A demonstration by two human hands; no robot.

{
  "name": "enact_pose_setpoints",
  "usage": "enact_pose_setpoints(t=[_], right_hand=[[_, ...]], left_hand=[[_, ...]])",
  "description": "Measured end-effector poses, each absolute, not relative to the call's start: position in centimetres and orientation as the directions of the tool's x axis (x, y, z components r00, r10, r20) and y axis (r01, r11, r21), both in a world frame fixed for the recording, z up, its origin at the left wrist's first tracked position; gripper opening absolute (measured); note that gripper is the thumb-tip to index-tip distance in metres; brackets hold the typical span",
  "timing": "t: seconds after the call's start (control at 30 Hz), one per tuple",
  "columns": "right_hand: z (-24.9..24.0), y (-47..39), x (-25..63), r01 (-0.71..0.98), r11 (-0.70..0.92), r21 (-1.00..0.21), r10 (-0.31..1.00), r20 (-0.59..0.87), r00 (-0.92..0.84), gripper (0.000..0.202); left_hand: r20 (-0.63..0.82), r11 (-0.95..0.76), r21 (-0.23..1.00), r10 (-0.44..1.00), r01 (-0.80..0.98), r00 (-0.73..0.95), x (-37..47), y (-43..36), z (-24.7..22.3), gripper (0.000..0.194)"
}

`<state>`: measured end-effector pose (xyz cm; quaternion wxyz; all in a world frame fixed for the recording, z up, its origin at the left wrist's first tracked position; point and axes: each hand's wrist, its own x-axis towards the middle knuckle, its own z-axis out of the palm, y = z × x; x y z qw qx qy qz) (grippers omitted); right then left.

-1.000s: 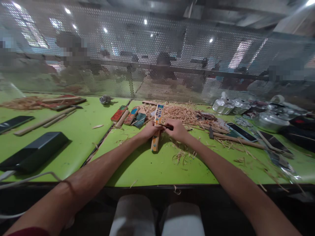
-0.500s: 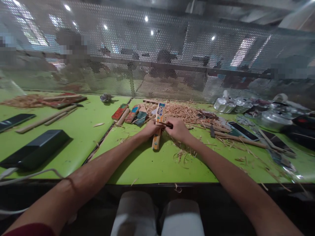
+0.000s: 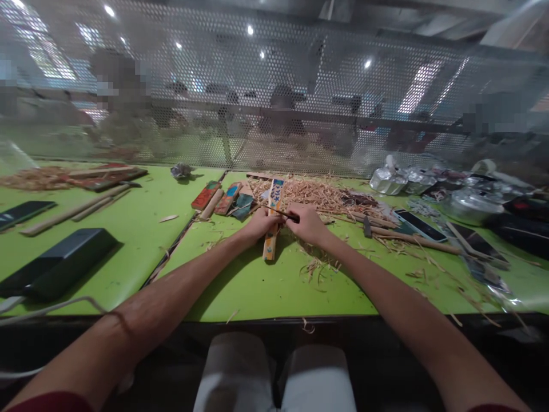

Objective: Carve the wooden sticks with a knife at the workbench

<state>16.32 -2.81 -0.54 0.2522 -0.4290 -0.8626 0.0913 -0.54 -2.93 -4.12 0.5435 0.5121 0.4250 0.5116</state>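
Note:
A narrow wooden strip (image 3: 270,249), painted with blue and orange patterns, lies lengthwise away from me on the green table. My left hand (image 3: 257,224) is closed around its middle from the left side. In my right hand (image 3: 307,224) is a slim tool (image 3: 293,217) with a dark handle, gripped in curled fingers. The tool's thin front part crosses over the strip towards my left fingers; its tip is too small to make out. To the left of the strip lie painted wooden blocks (image 3: 206,195) and a dark green scrap (image 3: 242,206).
A heap of wood shavings (image 3: 315,193) spreads behind my hands. A hammer (image 3: 412,239), a phone (image 3: 420,225) and foil-wrapped items (image 3: 388,178) are on the right. A black case (image 3: 60,260) and wooden sticks (image 3: 77,210) lie left. A perforated metal screen (image 3: 240,131) borders the back.
The view has shifted slightly, moving everything a little left in the picture. The tool's thin part slants a bit more across the strip. Both hands keep their grips.

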Motion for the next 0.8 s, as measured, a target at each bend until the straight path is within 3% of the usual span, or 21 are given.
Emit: enact_pose_setpoints(t=[0.27, 0.53, 0.8], right_hand=[[-0.26, -3.39, 16.21, 0.734, 0.630, -0.254, 0.771, 0.313, -0.554, 0.007], [-0.18, -2.83, 16.78, 0.687, 0.627, -0.368, 0.773, 0.405, -0.489, 0.014], [-0.37, -2.77, 16.56, 0.694, 0.624, -0.359, 0.779, 0.360, -0.514, 0.013]], left_hand=[[0.043, -0.018, 0.982, 0.990, -0.189, 0.132, -0.46, -2.65, -4.22, 0.012], [0.008, 0.003, 0.997, 0.991, -0.080, 0.136, -0.45, -3.21, -3.75, 0.012], [0.044, -0.033, 0.996, 0.989, -0.083, 0.138, -0.44, -3.20, -3.52, 0.011]])
